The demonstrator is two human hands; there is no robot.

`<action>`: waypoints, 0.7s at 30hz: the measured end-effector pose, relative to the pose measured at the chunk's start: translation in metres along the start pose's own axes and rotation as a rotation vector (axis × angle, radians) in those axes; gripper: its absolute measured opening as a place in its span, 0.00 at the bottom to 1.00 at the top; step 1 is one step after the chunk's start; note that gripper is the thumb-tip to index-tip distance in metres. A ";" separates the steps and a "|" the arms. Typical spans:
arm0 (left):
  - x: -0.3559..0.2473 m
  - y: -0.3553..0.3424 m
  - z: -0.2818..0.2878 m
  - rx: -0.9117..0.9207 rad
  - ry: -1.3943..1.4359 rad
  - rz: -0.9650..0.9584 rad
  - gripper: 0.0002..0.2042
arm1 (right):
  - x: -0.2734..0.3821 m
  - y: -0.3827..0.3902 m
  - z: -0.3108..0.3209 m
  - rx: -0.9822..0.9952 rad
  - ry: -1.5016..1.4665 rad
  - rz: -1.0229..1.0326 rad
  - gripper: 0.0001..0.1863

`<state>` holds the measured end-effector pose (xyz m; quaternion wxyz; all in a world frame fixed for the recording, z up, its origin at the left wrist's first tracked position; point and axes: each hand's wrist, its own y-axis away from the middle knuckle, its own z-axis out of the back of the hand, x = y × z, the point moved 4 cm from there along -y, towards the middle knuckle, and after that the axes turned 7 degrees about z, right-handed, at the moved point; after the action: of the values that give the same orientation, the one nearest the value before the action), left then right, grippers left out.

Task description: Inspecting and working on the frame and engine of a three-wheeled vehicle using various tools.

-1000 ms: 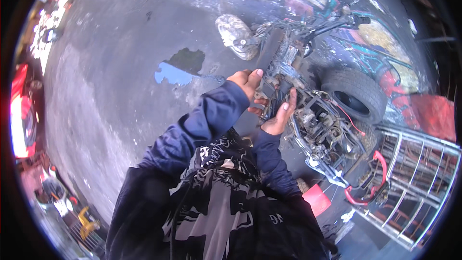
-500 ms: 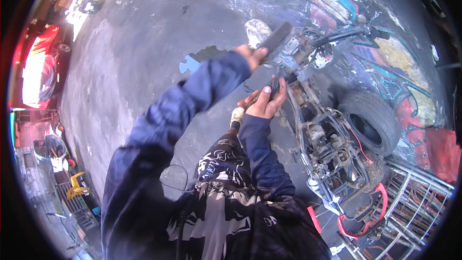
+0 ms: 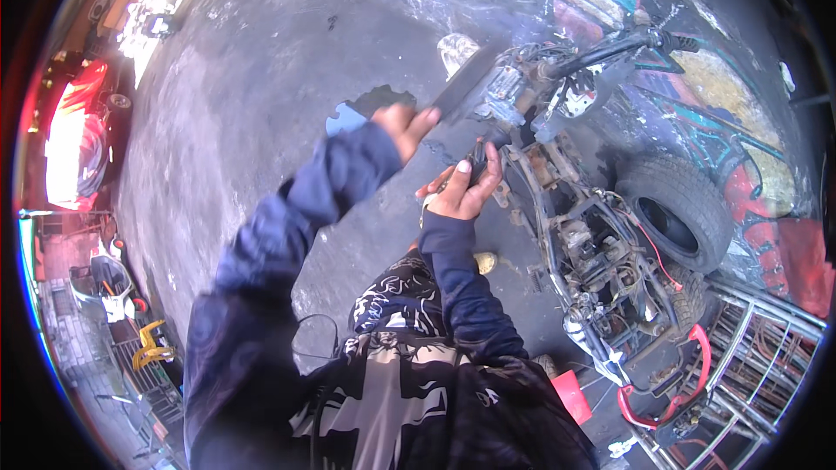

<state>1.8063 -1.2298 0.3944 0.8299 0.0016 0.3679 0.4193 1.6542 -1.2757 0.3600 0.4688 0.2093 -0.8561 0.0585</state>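
Near the centre, my left hand (image 3: 405,128) grips a long, flat dark piece (image 3: 461,85), which angles up to the right across the front end of a stripped motorbike (image 3: 575,244). Below it, my right hand (image 3: 461,183) is closed round a dark object (image 3: 477,165) that I cannot make out, partly hidden by my fingers, beside the bike's frame. Handlebars (image 3: 601,57) with loose wires sit at the bike's upper end. A round pale part (image 3: 457,50) lies behind the long piece, partly covered by it.
A tyre (image 3: 679,196) leans at the right beside a painted surface (image 3: 723,96). A metal rack of rods (image 3: 753,348) and a red bent bar (image 3: 662,418) are at lower right. A red vehicle (image 3: 78,130), a wheeled container (image 3: 96,287) and a yellow item (image 3: 152,344) are at the left.
My left hand first rose with the dark piece away from the bike, then moved down and left with it. My right hand has shifted slightly left, and the view has turned.
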 end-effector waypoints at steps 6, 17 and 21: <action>-0.087 -0.040 0.012 0.086 -0.281 0.227 0.25 | 0.000 0.000 -0.006 -0.026 0.012 -0.086 0.22; -0.077 -0.035 0.007 0.040 -0.299 0.266 0.28 | 0.004 0.001 -0.009 0.029 0.071 -0.089 0.19; -0.017 0.013 0.013 -0.046 -0.176 0.072 0.26 | 0.005 0.002 -0.005 0.050 0.097 -0.060 0.21</action>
<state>1.7985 -1.2293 0.4185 0.8433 0.0325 0.2834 0.4554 1.6547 -1.2744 0.3669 0.5060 0.2434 -0.8240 0.0758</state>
